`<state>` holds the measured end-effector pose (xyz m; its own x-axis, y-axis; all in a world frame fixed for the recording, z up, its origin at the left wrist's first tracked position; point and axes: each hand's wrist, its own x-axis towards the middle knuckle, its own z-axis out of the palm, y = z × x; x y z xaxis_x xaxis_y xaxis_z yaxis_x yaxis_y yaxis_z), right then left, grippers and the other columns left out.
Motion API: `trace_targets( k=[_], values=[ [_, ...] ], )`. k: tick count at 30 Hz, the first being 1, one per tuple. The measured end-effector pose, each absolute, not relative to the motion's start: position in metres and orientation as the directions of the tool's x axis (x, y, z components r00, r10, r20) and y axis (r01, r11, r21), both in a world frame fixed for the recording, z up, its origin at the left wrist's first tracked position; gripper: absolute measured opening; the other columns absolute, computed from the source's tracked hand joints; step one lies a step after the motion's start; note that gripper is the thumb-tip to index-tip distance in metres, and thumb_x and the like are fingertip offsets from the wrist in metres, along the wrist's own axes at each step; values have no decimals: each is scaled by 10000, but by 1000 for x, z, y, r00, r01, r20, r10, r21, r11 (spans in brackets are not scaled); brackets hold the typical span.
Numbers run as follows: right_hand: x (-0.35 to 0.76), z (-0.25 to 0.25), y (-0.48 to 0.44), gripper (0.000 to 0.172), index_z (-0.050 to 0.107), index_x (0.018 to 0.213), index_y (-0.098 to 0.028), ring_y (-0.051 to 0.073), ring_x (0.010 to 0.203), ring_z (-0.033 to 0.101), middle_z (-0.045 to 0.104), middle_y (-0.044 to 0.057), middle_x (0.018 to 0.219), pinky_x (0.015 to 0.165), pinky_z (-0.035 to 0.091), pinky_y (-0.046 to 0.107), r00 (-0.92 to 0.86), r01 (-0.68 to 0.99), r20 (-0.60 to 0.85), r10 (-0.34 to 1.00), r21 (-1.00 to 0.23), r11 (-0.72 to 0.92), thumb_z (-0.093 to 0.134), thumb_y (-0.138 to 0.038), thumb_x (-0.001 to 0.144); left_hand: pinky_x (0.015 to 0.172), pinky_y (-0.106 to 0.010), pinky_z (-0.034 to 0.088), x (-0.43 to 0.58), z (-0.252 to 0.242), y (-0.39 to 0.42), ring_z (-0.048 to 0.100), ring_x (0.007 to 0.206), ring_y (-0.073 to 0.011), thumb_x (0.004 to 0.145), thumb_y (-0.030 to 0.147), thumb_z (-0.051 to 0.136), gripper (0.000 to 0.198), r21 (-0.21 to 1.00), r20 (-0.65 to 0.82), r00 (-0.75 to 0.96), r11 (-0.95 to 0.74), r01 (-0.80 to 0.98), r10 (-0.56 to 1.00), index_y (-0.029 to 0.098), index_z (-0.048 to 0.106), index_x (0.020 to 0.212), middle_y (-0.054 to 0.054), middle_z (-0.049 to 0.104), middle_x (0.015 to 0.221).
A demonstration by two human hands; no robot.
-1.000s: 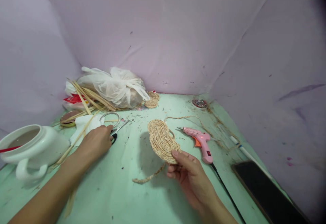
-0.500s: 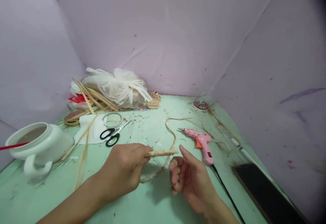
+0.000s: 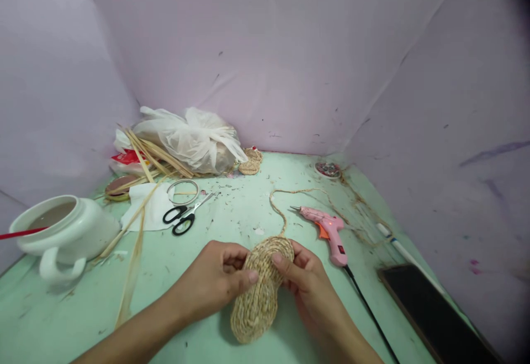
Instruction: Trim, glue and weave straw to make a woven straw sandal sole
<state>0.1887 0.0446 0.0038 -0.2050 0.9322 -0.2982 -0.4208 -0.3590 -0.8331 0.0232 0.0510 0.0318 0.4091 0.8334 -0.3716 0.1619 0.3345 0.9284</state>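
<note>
A woven straw sole-shaped mat point(image 3: 259, 292) is held above the green table point(image 3: 194, 309) near its front edge. My left hand point(image 3: 215, 281) grips its left side, thumb laid across the weave. My right hand point(image 3: 304, 281) grips its right side with fingers closed on the rim. A braided straw cord point(image 3: 281, 206) runs from the mat's far end back across the table. Pink glue gun point(image 3: 327, 228) lies just right of my right hand, its black cable trailing toward me.
Black scissors point(image 3: 182, 220) and a metal ring point(image 3: 183, 191) lie left of centre on white paper. A white ceramic pot point(image 3: 62, 234) sits far left, straw strips point(image 3: 144, 187) and a plastic bag point(image 3: 190, 140) behind. A dark tablet point(image 3: 430, 314) lies at right. Lilac walls enclose the table.
My left hand left the scissors and took the mat from my right hand. The mat turned edge-on, then flat again, and both hands now hold it closer to me.
</note>
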Motion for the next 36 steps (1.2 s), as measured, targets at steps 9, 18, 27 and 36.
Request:
trace_targets(
  k=[9, 18, 27, 36],
  values=[
    [188, 0, 46, 287, 635, 744, -133, 145, 564, 572, 650, 24, 642, 545, 424, 247, -200, -341, -382, 902, -836, -430, 781, -314, 577, 476, -212, 328, 18, 16, 59, 446, 487, -74, 529, 281, 653, 253, 866, -498, 283, 482, 131, 819, 115, 618, 716, 34, 541, 544],
    [184, 0, 43, 243, 629, 734, -153, 139, 535, 557, 625, 1, 606, 553, 438, 264, -205, -283, -440, 874, -828, -483, 747, -317, 601, 450, -214, 312, 19, 22, 59, 442, 425, -66, 534, 218, 617, 117, 849, -529, 270, 499, 176, 804, 132, 573, 599, 49, 523, 446],
    [185, -5, 42, 252, 597, 798, -168, 151, 591, 568, 628, -1, 649, 562, 448, 262, -257, -123, -394, 882, -892, -434, 732, -280, 617, 413, -212, 301, 18, 17, 59, 418, 360, -69, 527, 167, 568, 67, 831, -548, 259, 482, 277, 796, 126, 616, 549, 24, 539, 384],
    [183, -4, 41, 230, 554, 787, -176, 152, 567, 558, 614, -9, 635, 546, 455, 276, -268, -117, -414, 870, -882, -456, 694, -219, 611, 402, -201, 330, 17, 20, 60, 442, 373, -73, 517, 147, 544, 84, 821, -566, 302, 489, 295, 767, 126, 617, 552, 23, 546, 399]
  ],
)
